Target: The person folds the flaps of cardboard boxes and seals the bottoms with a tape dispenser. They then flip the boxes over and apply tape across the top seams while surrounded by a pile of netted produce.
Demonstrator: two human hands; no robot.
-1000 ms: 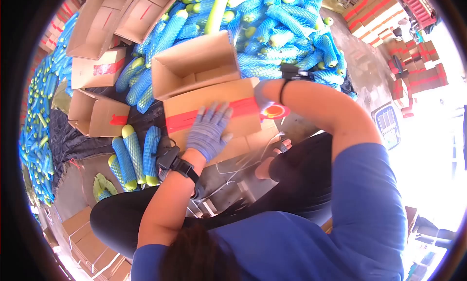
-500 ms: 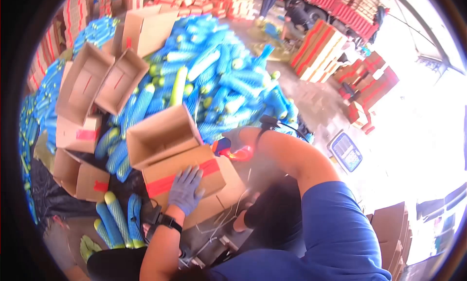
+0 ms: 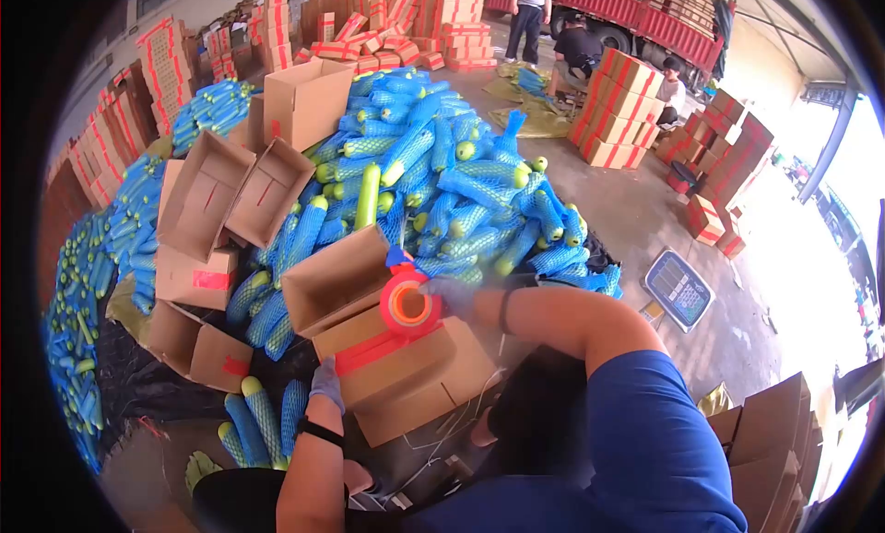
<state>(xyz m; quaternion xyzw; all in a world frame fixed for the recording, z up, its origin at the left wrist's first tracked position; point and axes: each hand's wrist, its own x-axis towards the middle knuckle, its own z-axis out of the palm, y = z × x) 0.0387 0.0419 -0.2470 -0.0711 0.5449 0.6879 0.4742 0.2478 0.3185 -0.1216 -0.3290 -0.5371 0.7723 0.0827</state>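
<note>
My right hand [image 3: 452,298], in a grey glove, is closed on a tape dispenser [image 3: 408,304] with a red roll. The roll lies against the near side of a cardboard box [image 3: 396,367], where a red tape strip [image 3: 355,353] runs across the cardboard. At the left end of that strip my left hand [image 3: 327,384], also gloved, touches the box edge; its fingers are partly hidden. The box's open end faces up and away from me. Long green vegetables in blue net sleeves [image 3: 461,178] are heaped just beyond it.
Open boxes [image 3: 205,196] stand at the left, with several netted vegetables [image 3: 263,422] near my left arm. A scale [image 3: 679,289] is at the right. Taped cartons [image 3: 618,109], a red truck [image 3: 627,12] and other people [image 3: 530,17] are farther back. Flattened cardboard [image 3: 770,441] is at lower right.
The tape dispenser in my right hand has moved left onto the box. My left hand has gone from lying spread on the box's face to its left edge. The view has shifted.
</note>
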